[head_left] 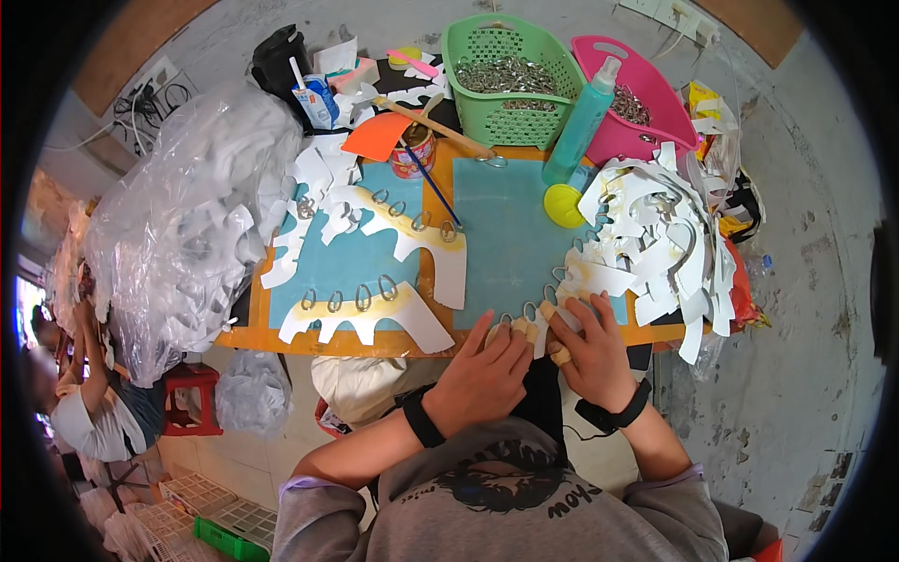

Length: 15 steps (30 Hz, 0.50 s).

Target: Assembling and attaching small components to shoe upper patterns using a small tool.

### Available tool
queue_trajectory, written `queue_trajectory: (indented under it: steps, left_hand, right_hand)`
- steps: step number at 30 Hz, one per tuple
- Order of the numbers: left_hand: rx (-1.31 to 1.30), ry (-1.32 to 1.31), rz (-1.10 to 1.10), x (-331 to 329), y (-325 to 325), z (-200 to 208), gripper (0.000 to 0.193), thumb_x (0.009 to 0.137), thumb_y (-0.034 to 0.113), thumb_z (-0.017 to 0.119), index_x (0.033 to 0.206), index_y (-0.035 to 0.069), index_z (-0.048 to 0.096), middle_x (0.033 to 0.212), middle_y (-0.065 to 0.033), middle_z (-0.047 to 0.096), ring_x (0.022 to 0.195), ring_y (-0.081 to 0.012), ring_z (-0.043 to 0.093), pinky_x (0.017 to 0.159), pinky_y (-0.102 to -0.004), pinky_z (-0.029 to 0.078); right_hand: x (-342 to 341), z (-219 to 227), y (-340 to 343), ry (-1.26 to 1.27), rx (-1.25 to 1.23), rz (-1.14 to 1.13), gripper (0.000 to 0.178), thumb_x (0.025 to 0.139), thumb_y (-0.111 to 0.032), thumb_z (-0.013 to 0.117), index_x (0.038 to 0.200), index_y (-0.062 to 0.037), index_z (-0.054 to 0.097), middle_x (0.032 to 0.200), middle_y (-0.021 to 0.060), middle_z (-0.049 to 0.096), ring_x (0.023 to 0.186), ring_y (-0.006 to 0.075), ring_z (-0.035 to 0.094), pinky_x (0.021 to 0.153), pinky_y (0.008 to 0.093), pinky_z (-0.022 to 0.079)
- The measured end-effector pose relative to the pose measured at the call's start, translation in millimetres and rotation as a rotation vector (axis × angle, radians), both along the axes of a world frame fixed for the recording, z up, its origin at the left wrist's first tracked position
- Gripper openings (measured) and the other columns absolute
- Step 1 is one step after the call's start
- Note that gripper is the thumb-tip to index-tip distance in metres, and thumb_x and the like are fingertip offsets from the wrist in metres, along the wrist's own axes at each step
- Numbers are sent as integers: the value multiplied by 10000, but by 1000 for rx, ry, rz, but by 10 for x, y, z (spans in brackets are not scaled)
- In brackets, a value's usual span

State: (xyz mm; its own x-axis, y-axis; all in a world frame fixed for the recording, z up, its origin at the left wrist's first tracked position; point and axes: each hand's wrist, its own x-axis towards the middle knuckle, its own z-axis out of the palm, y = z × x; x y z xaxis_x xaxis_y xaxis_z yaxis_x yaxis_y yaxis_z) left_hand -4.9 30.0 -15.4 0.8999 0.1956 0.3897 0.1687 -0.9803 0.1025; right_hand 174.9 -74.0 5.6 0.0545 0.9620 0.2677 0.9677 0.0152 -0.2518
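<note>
At the table's front edge, my left hand (485,379) and my right hand (596,365) close their fingers on a white scalloped piece (599,279) with metal rings along its edge. Tan covers wrap some fingertips. Part of the piece is hidden under my hands. To the left lies a similar white piece (401,318), its upright rings set along a yellowish, glue-like band. Behind that rests another white piece with rings (449,267). A heap of such white pieces (655,234) stands to the right of my right hand.
A green basket (510,117) and a pink basket (646,142) of metal parts stand at the back. Near them are a teal spray bottle (579,126), a yellow lid (563,205) and a tin (415,159). Clear plastic bags (178,225) crowd the left. Another person (94,412) sits far left.
</note>
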Motion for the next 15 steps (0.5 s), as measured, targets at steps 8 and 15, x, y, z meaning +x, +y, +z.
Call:
queue_trajectory:
  steps: [8, 15]
  left_hand:
    - [-9, 2, 1, 0, -1, 7, 425, 707, 257, 611, 1057, 17, 584, 1058, -117, 530, 1079, -248, 511, 1096, -511, 226]
    - [-77, -25, 38, -1, 1, 31, 409, 710, 241, 612, 1067, 43, 578, 1066, -99, 540, 1161, -237, 475, 1073, -596, 163]
  right_hand:
    - [180, 23, 11, 336, 38, -4, 411, 716, -62, 593, 1127, -37, 579, 1156, 139, 529, 1158, 422, 405, 1081, 559, 248]
    - [152, 72, 62, 197, 176, 74, 377, 688, 3, 582, 1065, -15, 583, 1159, 148, 525, 1089, 415, 455, 1022, 505, 351]
